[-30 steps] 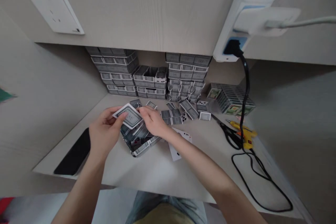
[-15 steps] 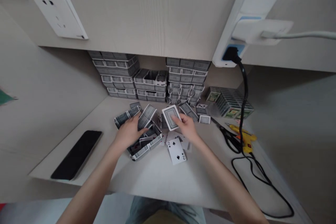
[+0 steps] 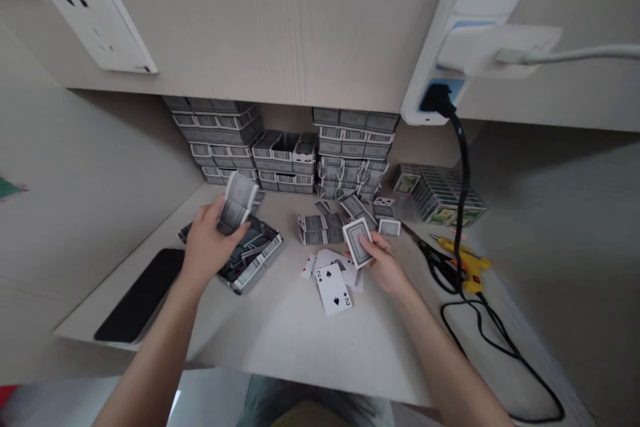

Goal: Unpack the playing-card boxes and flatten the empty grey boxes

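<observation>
My left hand (image 3: 213,240) is closed on a folded card piece (image 3: 238,200) with a grey patterned back, held above an open box made of cards (image 3: 260,265). Loose card pieces lie inside that box. A single card (image 3: 358,242), its patterned back facing up, is pinched in my right hand (image 3: 383,257). Left of that hand, a two of spades (image 3: 334,289) lies face up on other loose cards. Behind them is a joined block of folded cards (image 3: 320,229).
Stacked card blocks (image 3: 353,143) line the back wall. A black phone (image 3: 140,295) lies at the left. Black scissors (image 3: 437,263), a yellow glue gun (image 3: 470,265) and its black cable are at the right, near clear boxes (image 3: 445,193).
My left hand has moved left and up with the card piece, and the card box has shifted left. My right hand has moved right and slightly down with its card. The joined block behind is now uncovered.
</observation>
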Available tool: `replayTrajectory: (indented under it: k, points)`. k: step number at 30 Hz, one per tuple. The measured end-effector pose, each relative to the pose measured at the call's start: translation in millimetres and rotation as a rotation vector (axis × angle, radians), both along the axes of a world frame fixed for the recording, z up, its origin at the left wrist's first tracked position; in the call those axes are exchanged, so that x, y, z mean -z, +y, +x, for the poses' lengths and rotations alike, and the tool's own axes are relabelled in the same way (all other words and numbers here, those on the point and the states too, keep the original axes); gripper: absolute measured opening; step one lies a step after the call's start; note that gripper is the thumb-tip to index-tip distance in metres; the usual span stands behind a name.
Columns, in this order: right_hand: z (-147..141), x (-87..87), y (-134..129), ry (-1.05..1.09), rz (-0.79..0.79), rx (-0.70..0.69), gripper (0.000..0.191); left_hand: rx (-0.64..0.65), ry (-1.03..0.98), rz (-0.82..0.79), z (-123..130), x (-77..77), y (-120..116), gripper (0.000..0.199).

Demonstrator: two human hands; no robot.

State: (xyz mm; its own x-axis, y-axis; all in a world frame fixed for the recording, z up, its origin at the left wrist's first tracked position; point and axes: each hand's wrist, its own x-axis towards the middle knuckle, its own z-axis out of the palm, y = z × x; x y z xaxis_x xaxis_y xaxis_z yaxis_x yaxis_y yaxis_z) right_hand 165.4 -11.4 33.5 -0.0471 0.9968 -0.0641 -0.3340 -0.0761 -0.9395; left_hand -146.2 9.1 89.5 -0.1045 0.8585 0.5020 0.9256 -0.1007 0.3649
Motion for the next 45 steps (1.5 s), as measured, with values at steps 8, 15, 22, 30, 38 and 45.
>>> replayTrajectory:
  k: [8, 15, 22, 30, 38, 45]
  points:
    - [-5.7, -10.4, -16.0, 0.159, 0.004, -0.255, 0.025, 0.738, 0.43, -0.192, 94.1, -21.8, -31.2, 0.048]
    - [2.8, 12.0, -5.4, 0.05, -0.099, -0.115, 0.017, 0.876, 0.372, -0.301, 87.5, -28.1, 31.1, 0.039]
    - [13.7, 13.3, 4.3, 0.158, -0.113, 0.073, 0.024, 0.038, 0.49, -0.753, 12.7, -4.5, 158.1, 0.05]
    - [14.4, 17.3, 7.9, 0.132, -0.096, 0.102, 0.018, 0.09, 0.486, -0.812, 10.8, 27.3, 161.3, 0.029]
    - [15.6, 18.9, 9.3, 0.183, -0.098, 0.123, 0.018, 0.317, 0.35, -0.622, 8.5, -21.7, 134.4, 0.039]
    - [12.2, 15.9, 6.1, 0.182, -0.082, 0.173, 0.023, 0.443, 0.227, -0.451, -16.3, -40.9, 57.7, 0.043]
